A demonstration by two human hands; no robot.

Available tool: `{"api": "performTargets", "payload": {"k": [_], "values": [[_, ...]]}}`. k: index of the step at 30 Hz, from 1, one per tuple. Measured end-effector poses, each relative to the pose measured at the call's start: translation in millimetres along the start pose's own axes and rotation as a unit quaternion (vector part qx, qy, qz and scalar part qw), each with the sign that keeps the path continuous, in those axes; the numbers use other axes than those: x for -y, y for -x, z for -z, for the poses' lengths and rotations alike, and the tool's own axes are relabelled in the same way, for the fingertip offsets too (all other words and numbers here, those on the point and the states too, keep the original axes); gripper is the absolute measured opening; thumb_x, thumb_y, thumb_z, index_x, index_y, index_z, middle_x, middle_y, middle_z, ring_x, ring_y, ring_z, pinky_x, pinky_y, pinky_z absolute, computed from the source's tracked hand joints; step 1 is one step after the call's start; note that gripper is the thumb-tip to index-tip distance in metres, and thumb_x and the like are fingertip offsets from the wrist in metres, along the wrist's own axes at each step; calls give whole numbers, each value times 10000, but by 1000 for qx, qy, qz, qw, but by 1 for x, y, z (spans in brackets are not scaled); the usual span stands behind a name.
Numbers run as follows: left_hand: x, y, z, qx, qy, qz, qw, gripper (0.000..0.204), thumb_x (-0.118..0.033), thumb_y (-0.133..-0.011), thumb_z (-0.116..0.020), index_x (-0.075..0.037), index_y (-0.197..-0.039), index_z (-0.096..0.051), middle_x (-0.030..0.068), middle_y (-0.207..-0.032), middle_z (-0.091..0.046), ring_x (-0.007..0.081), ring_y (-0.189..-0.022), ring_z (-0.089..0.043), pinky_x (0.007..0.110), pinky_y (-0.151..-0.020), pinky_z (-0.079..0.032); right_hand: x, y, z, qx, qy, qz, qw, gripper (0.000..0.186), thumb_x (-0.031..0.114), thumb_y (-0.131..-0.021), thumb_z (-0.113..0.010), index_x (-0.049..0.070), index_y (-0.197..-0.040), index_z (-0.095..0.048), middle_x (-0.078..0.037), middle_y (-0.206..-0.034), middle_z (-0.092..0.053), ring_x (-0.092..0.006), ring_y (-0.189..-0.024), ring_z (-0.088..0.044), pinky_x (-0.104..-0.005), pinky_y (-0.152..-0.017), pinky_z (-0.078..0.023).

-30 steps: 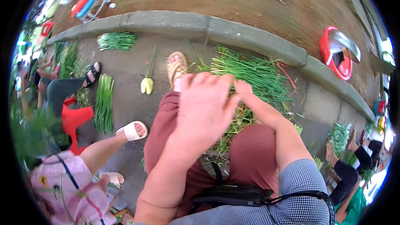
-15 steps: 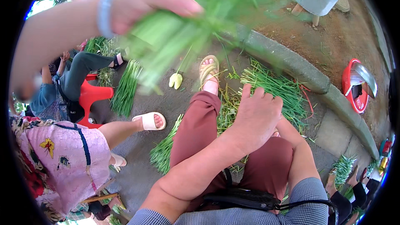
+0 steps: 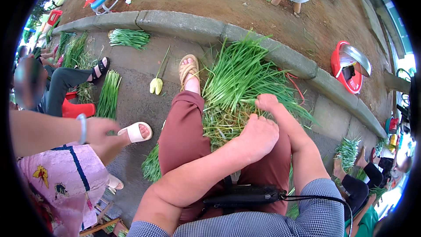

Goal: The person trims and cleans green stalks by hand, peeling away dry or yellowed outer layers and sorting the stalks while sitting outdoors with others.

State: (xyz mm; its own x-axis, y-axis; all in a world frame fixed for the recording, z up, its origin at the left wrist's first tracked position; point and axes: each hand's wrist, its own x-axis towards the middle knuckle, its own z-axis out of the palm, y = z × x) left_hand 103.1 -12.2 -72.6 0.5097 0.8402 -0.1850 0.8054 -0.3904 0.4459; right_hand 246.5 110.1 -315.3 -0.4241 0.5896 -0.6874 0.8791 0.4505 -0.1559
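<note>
My left hand [image 3: 260, 135] is closed above my right knee, its back toward me and its fingers curled out of sight. Just beyond it, my right hand [image 3: 267, 102] is closed too, close to the near edge of a big loose pile of chives [image 3: 239, 72]. Whatever either hand may hold is hidden. The pile fans out past my sandalled foot, long green leaves with paler ends toward me. Between my legs lies a heap of yellowed leaf trimmings [image 3: 226, 125]. Another person's arm with a pale bracelet [image 3: 82, 128] reaches in from the left, apart from my hands.
A stone kerb [image 3: 184, 25] curves behind the pile. Bundles of chives [image 3: 108, 94] lie on the ground at left. A wilted yellow bloom [image 3: 156, 86] lies near my foot. At right sits a red basin [image 3: 340, 63] with a metal bowl. Seated people flank me.
The other person's hand has swung down to the left, no longer holding the chives. A large bunch now lies on the pile before me. My right hand has come into sight beyond my left.
</note>
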Motion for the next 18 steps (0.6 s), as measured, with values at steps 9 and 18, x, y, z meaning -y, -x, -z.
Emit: {"api": "performTargets", "payload": {"k": [9,18], "values": [[-4,-1,-1,-94,-29,-22,995,101,-109,-731,-543,-49,-807,-572,75,-781,-622,204,-762,-603,351,-693,-427,4,68,104,57,47,-24,997,407,426,-761,-532,119,-992,-666,-132,-999,-643,-281,-965,-603,-406,-828,-469],[6,0,7,-159,97,58,981,178,-214,-800,-567,-36,-804,-567,136,-810,-623,304,-787,-615,417,-698,-450,9,154,161,-232,-378,118,888,254,226,-868,-568,-12,-931,-631,-13,-706,-589,-95,-663,-514,-279,-629,-434]]}}
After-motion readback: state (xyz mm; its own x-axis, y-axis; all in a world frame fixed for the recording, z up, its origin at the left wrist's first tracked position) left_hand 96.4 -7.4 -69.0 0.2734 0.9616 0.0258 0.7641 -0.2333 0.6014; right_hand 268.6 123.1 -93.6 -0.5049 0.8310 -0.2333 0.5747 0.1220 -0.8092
